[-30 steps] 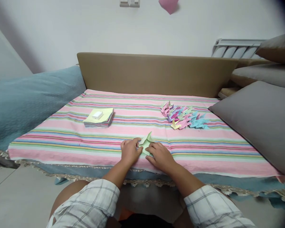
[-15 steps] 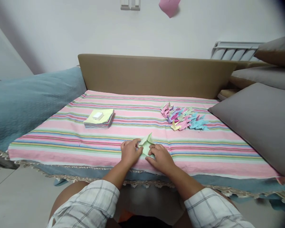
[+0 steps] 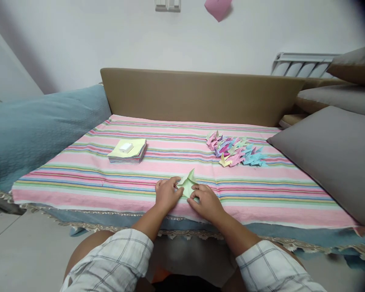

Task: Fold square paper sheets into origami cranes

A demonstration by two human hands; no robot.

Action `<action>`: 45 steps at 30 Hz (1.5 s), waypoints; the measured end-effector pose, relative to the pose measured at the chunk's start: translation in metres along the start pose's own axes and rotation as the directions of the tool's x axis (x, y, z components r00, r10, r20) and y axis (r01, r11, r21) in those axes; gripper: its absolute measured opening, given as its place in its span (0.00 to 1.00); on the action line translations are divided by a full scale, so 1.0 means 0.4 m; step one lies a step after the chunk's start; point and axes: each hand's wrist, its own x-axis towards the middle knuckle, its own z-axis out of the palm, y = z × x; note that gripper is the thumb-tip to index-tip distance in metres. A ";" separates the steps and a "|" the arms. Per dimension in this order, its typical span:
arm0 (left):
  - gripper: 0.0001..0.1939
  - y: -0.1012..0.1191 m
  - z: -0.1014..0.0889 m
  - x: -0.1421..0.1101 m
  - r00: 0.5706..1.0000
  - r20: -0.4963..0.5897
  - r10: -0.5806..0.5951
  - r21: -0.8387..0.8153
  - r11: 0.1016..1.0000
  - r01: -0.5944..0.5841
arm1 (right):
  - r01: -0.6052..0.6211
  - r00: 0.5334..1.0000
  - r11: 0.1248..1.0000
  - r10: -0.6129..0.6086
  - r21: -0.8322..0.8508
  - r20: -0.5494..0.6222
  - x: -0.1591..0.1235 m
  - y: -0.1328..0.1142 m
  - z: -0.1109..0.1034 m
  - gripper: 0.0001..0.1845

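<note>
Near the front of the striped cloth (image 3: 88,190), I see the left hand (image 3: 167,195) pinching the folded green paper (image 3: 187,188); the right hand (image 3: 208,203) curls at its other side, pinching or not I can't tell. Beyond lie a paper stack (image 3: 138,147) and folded paper shapes (image 3: 238,156).

Left grip (image 3: 168,195), right grip (image 3: 207,203) — both on green paper (image 3: 187,187).

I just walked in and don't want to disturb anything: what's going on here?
A person's left grip and right grip touch opposite sides of a pale green, partly folded paper sheet on a pink cloth with multicoloured stripes. Farther back, to the left, sits a stack of coloured paper with a small white rectangular block on top; to the right lies a cluster of folded, multicoloured paper shapes.
</note>
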 end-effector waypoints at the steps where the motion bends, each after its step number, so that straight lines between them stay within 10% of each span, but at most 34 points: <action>1: 0.17 -0.001 0.000 0.000 1.000 0.000 0.003 -0.003 1.000 -0.003 | -0.013 1.000 1.000 0.013 0.009 0.003 0.000 -0.001 0.002 0.06; 30: 0.20 -0.004 -0.001 0.000 0.999 -0.043 0.017 0.021 1.000 -0.016 | -0.099 0.994 0.980 0.087 -0.174 -0.070 0.005 -0.033 0.024 0.03; 45: 0.19 -0.008 0.004 -0.001 0.999 -0.034 0.024 0.037 0.999 -0.023 | -0.065 0.998 0.925 0.067 -0.375 -0.008 0.034 -0.044 0.025 0.18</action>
